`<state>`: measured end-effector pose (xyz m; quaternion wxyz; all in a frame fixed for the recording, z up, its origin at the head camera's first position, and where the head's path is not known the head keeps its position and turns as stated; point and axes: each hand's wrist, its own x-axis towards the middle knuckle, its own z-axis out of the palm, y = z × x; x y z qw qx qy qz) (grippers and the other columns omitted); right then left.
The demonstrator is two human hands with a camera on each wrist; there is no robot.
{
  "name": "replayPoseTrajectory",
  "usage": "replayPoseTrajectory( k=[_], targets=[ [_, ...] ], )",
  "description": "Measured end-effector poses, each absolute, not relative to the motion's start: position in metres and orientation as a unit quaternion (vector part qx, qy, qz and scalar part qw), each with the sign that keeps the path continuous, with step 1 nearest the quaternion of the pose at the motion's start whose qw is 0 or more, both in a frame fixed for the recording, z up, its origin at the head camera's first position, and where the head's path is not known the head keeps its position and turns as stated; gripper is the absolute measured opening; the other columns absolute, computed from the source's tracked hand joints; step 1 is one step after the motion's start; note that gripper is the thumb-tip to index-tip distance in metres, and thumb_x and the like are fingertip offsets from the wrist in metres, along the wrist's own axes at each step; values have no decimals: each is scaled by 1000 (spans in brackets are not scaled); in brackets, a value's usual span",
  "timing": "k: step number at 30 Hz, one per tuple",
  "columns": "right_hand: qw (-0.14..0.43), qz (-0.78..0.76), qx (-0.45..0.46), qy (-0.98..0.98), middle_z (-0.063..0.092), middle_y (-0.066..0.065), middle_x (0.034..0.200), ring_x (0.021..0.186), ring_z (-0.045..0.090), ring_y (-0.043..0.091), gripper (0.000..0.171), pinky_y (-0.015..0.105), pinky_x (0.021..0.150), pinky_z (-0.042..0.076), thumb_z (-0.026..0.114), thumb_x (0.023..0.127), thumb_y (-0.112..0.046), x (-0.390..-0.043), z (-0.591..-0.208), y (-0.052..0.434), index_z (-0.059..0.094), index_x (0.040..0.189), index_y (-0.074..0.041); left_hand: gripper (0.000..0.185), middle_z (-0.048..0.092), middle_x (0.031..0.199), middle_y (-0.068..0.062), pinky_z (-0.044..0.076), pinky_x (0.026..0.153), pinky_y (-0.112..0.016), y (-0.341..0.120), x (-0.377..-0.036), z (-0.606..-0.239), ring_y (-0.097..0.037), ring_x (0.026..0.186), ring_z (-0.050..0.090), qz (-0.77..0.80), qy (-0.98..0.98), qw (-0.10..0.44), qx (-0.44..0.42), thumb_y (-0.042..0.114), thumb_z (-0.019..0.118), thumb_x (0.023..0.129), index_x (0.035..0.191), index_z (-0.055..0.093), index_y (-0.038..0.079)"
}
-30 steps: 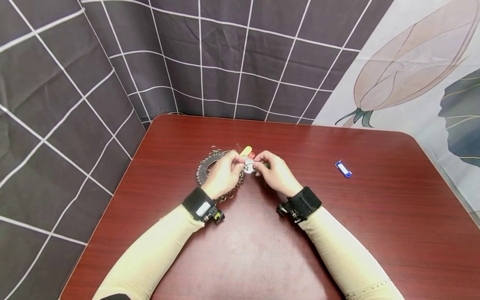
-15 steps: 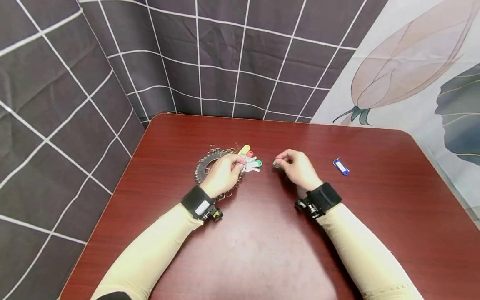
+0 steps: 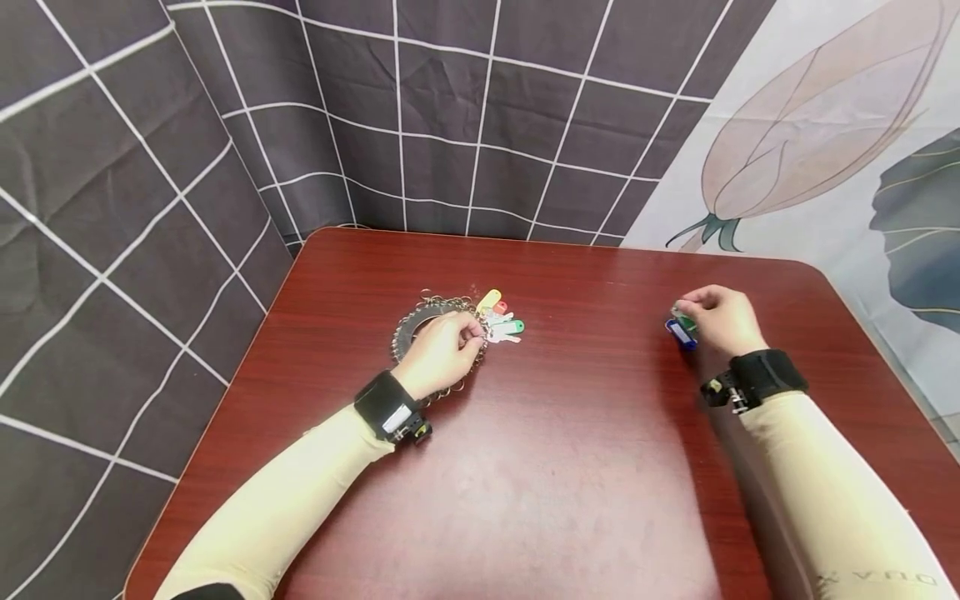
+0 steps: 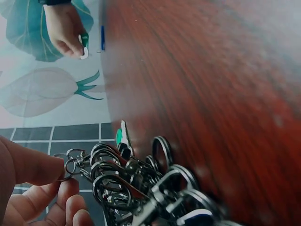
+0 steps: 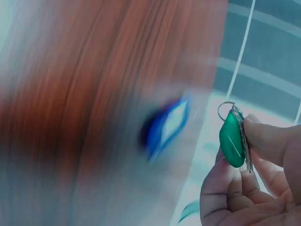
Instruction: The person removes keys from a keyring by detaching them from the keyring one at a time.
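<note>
Green tag (image 5: 232,138), ring on top, is pinched between thumb and fingers of the right hand (image 3: 718,319), just over the blue tag (image 3: 679,333) at the table's (image 3: 570,467) 2 o'clock. At 10 o'clock, the left hand (image 3: 438,352) pinches a ring of the key bunch (image 4: 141,188), fingers curled.

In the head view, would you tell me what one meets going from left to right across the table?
Bunch of key rings → left hand → coloured key tags → blue key tag → right hand, which pinches a green key tag.
</note>
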<state>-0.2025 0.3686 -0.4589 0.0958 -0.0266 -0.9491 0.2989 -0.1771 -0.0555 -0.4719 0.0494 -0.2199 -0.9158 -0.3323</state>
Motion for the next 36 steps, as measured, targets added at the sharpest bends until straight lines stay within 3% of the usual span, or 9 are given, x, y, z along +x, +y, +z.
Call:
replayPoseTrajectory(
  k=[5, 10, 24, 36],
  targets=[
    [37, 307, -94, -946, 59, 18, 92, 80, 48, 27, 45, 31, 57, 40, 57, 96, -40, -204, -465, 402, 59, 106, 3, 4, 57, 81, 4, 46, 67, -27, -60, -178, -476, -10, 75, 54, -329, -917, 44, -219, 15, 63, 88, 90, 66, 14],
    [7, 312, -101, -945, 59, 18, 95, 82, 47, 28, 45, 33, 59, 41, 57, 96, -40, -205, -472, 414, 60, 106, 4, 4, 58, 80, 4, 46, 69, -27, -62, -177, -478, -10, 75, 55, -329, -917, 44, -219, 15, 64, 87, 90, 65, 13],
    [17, 272, -82, -959, 61, 12, 76, 71, 47, 28, 36, 34, 55, 39, 62, 94, -29, -205, -474, 415, 62, 92, 6, 4, 59, 81, 5, 47, 70, -27, -67, -175, -483, -9, 75, 56, -322, -923, 38, -209, 16, 64, 88, 91, 66, 14],
    [13, 265, -90, -960, 60, 21, 87, 76, 50, 33, 30, 35, 57, 41, 57, 97, -23, -208, -469, 405, 60, 98, 7, 4, 60, 82, 5, 48, 72, -28, -70, -173, -481, -9, 76, 57, -322, -923, 36, -207, 15, 64, 88, 91, 66, 14]
  ],
)
